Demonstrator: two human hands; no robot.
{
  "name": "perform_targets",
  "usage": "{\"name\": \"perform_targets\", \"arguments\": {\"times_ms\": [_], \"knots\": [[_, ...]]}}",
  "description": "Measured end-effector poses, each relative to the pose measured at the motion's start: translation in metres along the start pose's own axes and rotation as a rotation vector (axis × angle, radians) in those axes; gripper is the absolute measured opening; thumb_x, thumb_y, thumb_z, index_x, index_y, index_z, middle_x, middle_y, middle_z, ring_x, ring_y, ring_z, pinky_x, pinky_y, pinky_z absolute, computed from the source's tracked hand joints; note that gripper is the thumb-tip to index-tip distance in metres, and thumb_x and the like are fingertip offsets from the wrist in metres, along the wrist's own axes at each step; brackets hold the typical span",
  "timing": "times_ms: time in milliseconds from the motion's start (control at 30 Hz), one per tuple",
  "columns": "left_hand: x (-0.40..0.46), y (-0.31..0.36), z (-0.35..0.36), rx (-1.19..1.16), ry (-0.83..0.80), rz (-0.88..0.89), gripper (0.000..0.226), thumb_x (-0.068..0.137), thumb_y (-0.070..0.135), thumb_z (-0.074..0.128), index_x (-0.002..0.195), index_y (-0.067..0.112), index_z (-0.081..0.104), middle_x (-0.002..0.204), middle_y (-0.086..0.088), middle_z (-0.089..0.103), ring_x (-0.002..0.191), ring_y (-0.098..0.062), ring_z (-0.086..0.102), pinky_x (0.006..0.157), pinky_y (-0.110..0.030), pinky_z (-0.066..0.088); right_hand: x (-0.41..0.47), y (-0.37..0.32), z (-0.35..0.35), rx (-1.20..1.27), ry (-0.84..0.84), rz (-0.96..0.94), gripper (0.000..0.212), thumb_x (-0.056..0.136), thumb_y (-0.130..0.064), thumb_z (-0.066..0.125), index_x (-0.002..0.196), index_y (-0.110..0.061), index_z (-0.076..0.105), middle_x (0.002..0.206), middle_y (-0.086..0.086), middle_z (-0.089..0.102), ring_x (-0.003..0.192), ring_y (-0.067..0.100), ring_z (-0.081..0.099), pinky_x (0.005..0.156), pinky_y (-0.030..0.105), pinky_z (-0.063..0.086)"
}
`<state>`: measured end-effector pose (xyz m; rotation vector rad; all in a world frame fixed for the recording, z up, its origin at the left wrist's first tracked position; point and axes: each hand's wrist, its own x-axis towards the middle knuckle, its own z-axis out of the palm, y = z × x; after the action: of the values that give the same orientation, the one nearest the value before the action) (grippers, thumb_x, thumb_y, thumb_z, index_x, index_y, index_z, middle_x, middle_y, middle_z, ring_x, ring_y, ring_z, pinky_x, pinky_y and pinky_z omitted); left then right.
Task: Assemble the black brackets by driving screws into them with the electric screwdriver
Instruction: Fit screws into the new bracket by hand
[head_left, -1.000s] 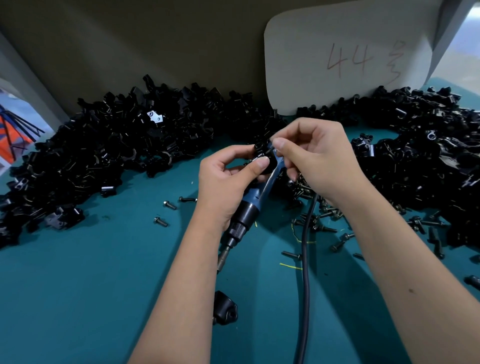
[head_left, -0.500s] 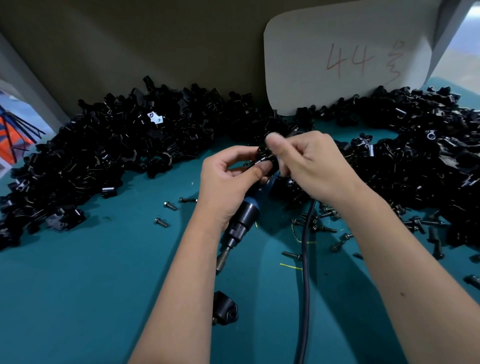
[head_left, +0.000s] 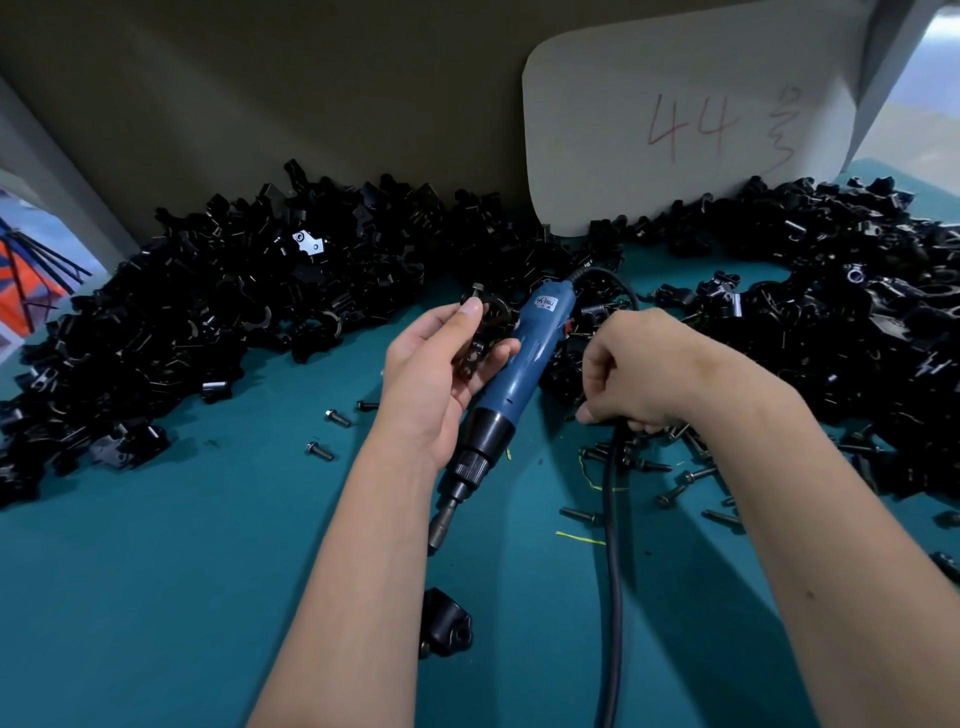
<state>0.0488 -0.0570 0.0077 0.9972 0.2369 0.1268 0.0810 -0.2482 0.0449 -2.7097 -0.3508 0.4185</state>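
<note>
The left hand (head_left: 441, 374) pinches a bracket (head_left: 485, 325) – one screw (head_left: 476, 289) seated. The right hand (head_left: 631, 376), fingers curled, seemingly picks among loose screws (head_left: 675, 470) – what it holds, I cannot tell. Next: seat another, then lift the electric screwdriver (head_left: 511, 387).

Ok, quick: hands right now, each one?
Left hand: grips a black bracket with a screw in it.
Right hand: fingers curled down among loose screws; any grasp cannot be told.
</note>
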Motion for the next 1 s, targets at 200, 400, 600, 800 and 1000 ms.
{"name": "perform_targets", "arguments": {"times_ms": [200,400,600,800,1000], "knots": [[-0.001,0.001,0.001,0.007,-0.03,-0.015,0.016,0.087,0.015,0.08,0.096,0.01,0.068,0.078,-0.003,0.075,0.075,-0.022,0.076,0.065,-0.023,0.059,0.005,-0.011,0.007,-0.018,0.025,0.076,0.033,0.087,-0.035,0.085,0.085,-0.006,0.068,0.05,0.004,0.069,0.043,0.016,0.063,0.062,0.032,0.064],[-0.004,0.003,0.003,-0.009,-0.107,-0.013,0.045,0.065,0.009,0.085,0.105,0.007,0.065,0.082,-0.008,0.075,0.075,-0.019,0.076,0.068,-0.023,0.06,0.001,-0.003,-0.001,0.31,-0.034,0.102,0.018,0.089,-0.022,0.082,0.085,-0.006,0.073,0.057,0.004,0.072,0.041,0.009,0.062,0.043,0.018,0.048],[-0.004,0.002,0.003,-0.023,-0.169,-0.037,0.049,0.062,0.006,0.086,0.104,0.01,0.061,0.084,-0.009,0.076,0.075,-0.02,0.076,0.069,-0.023,0.06,0.005,-0.009,0.004,0.945,0.562,-0.247,0.009,0.089,-0.009,0.081,0.087,-0.007,0.072,0.07,0.009,0.075,0.061,0.025,0.074,0.052,0.027,0.057],[-0.004,0.002,0.001,-0.031,-0.198,-0.037,0.048,0.064,0.004,0.086,0.105,0.007,0.062,0.087,-0.011,0.075,0.076,-0.022,0.077,0.07,-0.022,0.06,0.013,-0.009,0.019,0.925,0.561,-0.33,0.009,0.087,-0.012,0.083,0.086,-0.013,0.074,0.075,0.004,0.077,0.066,0.026,0.076,0.052,0.032,0.059],[-0.005,0.003,0.003,-0.038,-0.217,-0.019,0.038,0.072,0.008,0.082,0.107,0.005,0.07,0.099,-0.016,0.077,0.079,-0.021,0.076,0.071,-0.02,0.06,0.013,-0.012,0.023,0.916,0.516,-0.403,0.008,0.09,-0.013,0.081,0.086,-0.016,0.075,0.078,0.003,0.077,0.065,0.029,0.075,0.054,0.034,0.061]]}}
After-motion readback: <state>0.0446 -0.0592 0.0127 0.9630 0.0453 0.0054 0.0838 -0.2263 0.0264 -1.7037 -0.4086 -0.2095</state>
